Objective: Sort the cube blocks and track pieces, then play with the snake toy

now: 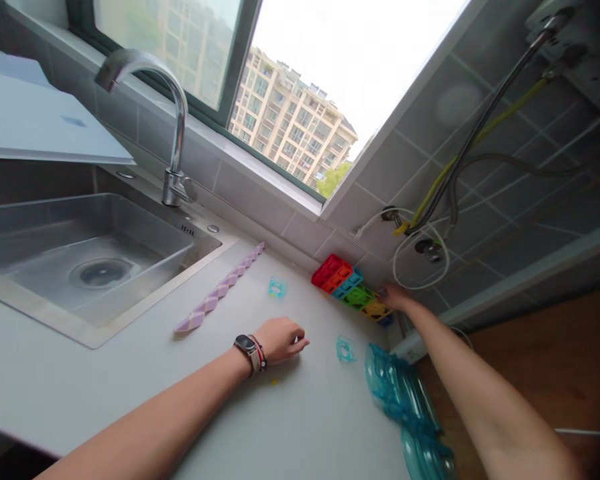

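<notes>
My left hand rests on the white counter with its fingers curled into a loose fist; whether anything is inside them stays hidden. A watch and a red band sit on that wrist. A small teal square frame lies just right of it, another teal frame farther back. My right hand reaches to the back corner and touches a row of coloured tile frames, red, orange, blue, green and yellow, standing against the tiled wall. Its fingers are mostly hidden behind the row.
A steel sink with a curved tap fills the left. A pink zigzag strip lies along the sink's right edge. A blue translucent bag hangs over the counter's right edge. Hoses run down the wall.
</notes>
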`<state>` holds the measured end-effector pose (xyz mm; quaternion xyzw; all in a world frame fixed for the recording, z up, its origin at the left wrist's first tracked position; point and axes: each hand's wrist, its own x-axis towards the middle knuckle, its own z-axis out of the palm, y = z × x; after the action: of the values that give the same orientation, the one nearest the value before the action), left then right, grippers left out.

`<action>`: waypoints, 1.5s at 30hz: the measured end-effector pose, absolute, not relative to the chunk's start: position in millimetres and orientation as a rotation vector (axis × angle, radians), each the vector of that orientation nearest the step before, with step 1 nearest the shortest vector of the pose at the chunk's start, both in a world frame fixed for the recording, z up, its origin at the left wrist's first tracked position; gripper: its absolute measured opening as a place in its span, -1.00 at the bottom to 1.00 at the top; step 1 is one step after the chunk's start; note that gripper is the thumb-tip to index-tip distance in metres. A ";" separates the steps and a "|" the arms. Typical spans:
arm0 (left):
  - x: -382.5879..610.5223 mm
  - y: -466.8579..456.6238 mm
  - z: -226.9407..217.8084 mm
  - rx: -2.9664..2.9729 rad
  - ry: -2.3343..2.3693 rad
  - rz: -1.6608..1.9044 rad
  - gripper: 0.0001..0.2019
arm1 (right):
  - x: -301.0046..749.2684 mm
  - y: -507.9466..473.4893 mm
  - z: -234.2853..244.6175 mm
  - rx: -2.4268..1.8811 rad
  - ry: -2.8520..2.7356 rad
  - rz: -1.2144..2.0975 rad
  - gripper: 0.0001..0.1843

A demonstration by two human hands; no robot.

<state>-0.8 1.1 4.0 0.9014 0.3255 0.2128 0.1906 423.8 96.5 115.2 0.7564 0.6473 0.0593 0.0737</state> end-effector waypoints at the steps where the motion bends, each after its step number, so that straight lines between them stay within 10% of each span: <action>1: -1.1 1.3 4.6 2.531 0.915 0.598 -0.65 | 432.3 88.2 111.8 2.282 1.910 0.165 -0.59; 28: -4.0 1.7 9.6 2.503 0.904 0.568 -0.64 | 404.7 56.4 88.3 2.329 1.975 -0.042 -0.91; 39: -3.1 3.4 7.3 2.498 0.950 0.571 -0.62 | 344.9 23.6 79.2 2.392 2.322 -0.220 -0.44; 45: -2.6 3.2 8.7 2.495 0.957 0.559 -0.63 | 346.8 3.9 57.2 2.408 2.358 -0.223 -0.64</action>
<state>-2.6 3.2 8.7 0.8947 0.3430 0.2005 0.2043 346.8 3.9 57.2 0.7079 0.6933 -0.0656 -0.1177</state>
